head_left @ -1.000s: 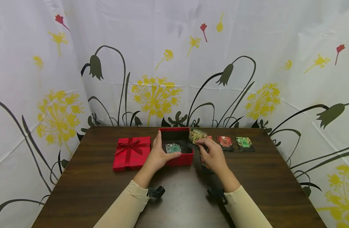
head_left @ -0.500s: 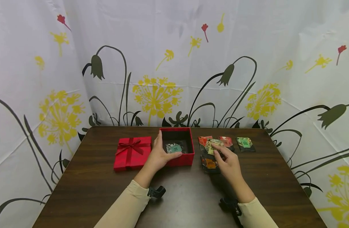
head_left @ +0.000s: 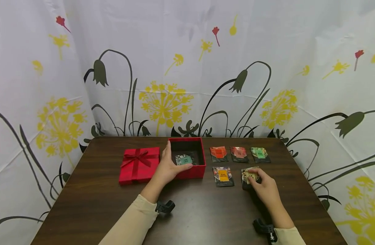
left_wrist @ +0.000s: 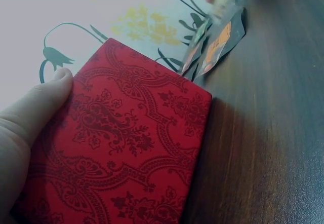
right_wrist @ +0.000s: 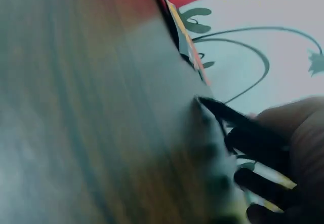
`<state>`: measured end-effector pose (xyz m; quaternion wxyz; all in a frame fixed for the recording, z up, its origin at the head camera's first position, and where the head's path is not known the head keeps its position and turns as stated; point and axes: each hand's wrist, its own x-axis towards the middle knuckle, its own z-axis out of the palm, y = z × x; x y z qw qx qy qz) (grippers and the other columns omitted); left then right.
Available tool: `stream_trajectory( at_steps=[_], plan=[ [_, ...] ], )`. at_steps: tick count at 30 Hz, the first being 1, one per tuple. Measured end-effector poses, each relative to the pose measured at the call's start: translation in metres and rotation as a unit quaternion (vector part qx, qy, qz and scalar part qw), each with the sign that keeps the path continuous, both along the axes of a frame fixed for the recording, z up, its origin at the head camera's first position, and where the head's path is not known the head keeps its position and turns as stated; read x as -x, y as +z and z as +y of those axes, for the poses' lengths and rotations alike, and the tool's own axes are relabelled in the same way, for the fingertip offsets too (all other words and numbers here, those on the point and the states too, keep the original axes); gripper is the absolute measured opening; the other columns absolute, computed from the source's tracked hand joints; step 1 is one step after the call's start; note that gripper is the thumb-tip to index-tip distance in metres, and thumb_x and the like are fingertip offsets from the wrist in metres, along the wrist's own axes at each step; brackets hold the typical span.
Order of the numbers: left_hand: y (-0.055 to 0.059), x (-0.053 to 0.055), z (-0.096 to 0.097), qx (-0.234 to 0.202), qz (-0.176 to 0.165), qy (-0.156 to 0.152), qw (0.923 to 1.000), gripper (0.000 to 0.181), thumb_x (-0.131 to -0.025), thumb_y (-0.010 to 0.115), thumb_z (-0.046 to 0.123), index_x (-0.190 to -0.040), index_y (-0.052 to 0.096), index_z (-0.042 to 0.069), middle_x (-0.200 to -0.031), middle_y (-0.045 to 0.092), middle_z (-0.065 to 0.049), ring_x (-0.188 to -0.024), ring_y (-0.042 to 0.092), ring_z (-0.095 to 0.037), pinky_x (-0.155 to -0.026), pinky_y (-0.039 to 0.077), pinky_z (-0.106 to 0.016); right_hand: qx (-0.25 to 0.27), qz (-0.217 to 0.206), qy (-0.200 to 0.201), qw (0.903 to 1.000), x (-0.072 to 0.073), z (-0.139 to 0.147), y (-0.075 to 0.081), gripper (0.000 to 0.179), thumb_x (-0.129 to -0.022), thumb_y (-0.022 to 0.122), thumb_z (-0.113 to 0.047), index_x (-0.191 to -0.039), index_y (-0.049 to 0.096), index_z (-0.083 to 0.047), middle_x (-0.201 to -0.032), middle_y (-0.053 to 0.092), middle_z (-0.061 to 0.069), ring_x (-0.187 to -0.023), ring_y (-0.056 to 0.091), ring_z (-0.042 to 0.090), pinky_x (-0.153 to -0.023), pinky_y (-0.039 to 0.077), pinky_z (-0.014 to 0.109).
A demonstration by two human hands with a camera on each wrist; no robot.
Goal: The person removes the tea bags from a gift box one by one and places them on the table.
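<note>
My left hand [head_left: 169, 166] grips the red gift box [head_left: 190, 174] at its left side, thumb over the front rim. In the left wrist view, that thumb lies at the edge of the patterned box wall [left_wrist: 121, 143]. Inside the box lies a packet with a teal label [head_left: 185, 159]. My right hand [head_left: 265, 189] pinches a packet with a yellow label [head_left: 248, 175], low at the table, right of the packet with an orange label [head_left: 223, 176]. Dark blur hides the fingertips' hold in the right wrist view, where my right hand [right_wrist: 304, 143] shows.
A red lid [head_left: 140, 166] with a ribbon bow lies left of the box. Behind the front packets lie a red-orange packet [head_left: 219, 154], a red packet [head_left: 239, 154] and a green packet [head_left: 260, 155]. A flowered curtain [head_left: 187, 68] hangs behind the table [head_left: 190, 211].
My right hand has carried the yellow-label packet from above the box's right edge, rightward and down to the table beside the orange-label packet. My left hand keeps its grip on the box.
</note>
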<state>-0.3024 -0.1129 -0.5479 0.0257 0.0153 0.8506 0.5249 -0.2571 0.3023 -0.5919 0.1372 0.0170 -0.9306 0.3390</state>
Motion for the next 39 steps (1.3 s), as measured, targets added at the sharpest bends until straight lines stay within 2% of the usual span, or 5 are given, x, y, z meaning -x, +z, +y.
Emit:
stream_trajectory(
  at_steps=[4, 8, 14, 20, 39],
  plan=[
    [0.003, 0.000, -0.001, 0.003, 0.003, 0.008, 1.0000, 0.144, -0.079, 0.095, 0.056, -0.177, -0.007, 0.029, -0.183, 0.009, -0.014, -0.166, 0.022, -0.043, -0.125, 0.037, -0.070, -0.023, -0.039, 0.020, 0.9988, 0.008, 0.008, -0.007, 0.025, -0.101, 0.080, -0.020, -0.126, 0.076, -0.016, -0.117, 0.075, 0.014, -0.104, 0.064, 0.034, -0.086, 0.048, 0.046],
    [0.002, -0.001, -0.001, 0.009, 0.002, 0.004, 1.0000, 0.145, -0.078, 0.095, 0.058, -0.177, -0.008, 0.030, -0.183, 0.008, -0.013, -0.166, 0.023, -0.043, -0.125, 0.038, -0.069, -0.030, -0.014, 0.025, 0.9991, 0.010, 0.007, -0.013, 0.022, -0.095, 0.086, -0.013, -0.116, 0.080, -0.012, -0.102, 0.059, 0.014, -0.095, 0.047, 0.031, -0.085, 0.034, 0.045],
    [0.001, -0.002, -0.002, 0.008, -0.004, 0.003, 1.0000, 0.143, -0.081, 0.094, 0.055, -0.177, -0.008, 0.027, -0.184, 0.007, -0.014, -0.168, 0.018, -0.041, -0.126, 0.036, -0.070, -0.006, 0.009, 0.028, 0.9995, 0.008, 0.003, -0.016, 0.030, -0.090, 0.090, -0.011, -0.119, 0.083, -0.011, -0.132, 0.053, 0.025, -0.115, 0.044, 0.045, -0.093, 0.032, 0.055],
    [0.001, 0.000, -0.001, 0.012, 0.000, -0.002, 0.9999, 0.145, -0.079, 0.094, 0.060, -0.177, -0.008, 0.027, -0.184, 0.007, -0.014, -0.168, 0.017, -0.041, -0.127, 0.034, -0.070, -0.045, 0.014, 0.079, 0.9958, 0.008, 0.005, -0.018, 0.045, -0.091, 0.089, -0.014, -0.135, 0.079, -0.013, -0.139, 0.061, 0.019, -0.110, 0.047, 0.035, -0.086, 0.035, 0.046],
    [0.000, 0.001, 0.003, 0.017, 0.002, -0.005, 0.9998, 0.145, -0.079, 0.093, 0.060, -0.177, -0.008, 0.027, -0.184, 0.008, -0.015, -0.168, 0.019, -0.042, -0.126, 0.034, -0.070, -0.030, 0.079, 0.110, 0.9903, 0.011, 0.010, -0.024, 0.039, -0.090, 0.088, -0.005, -0.128, 0.082, -0.012, -0.135, 0.071, 0.016, -0.113, 0.054, 0.034, -0.087, 0.033, 0.040]
  ],
)
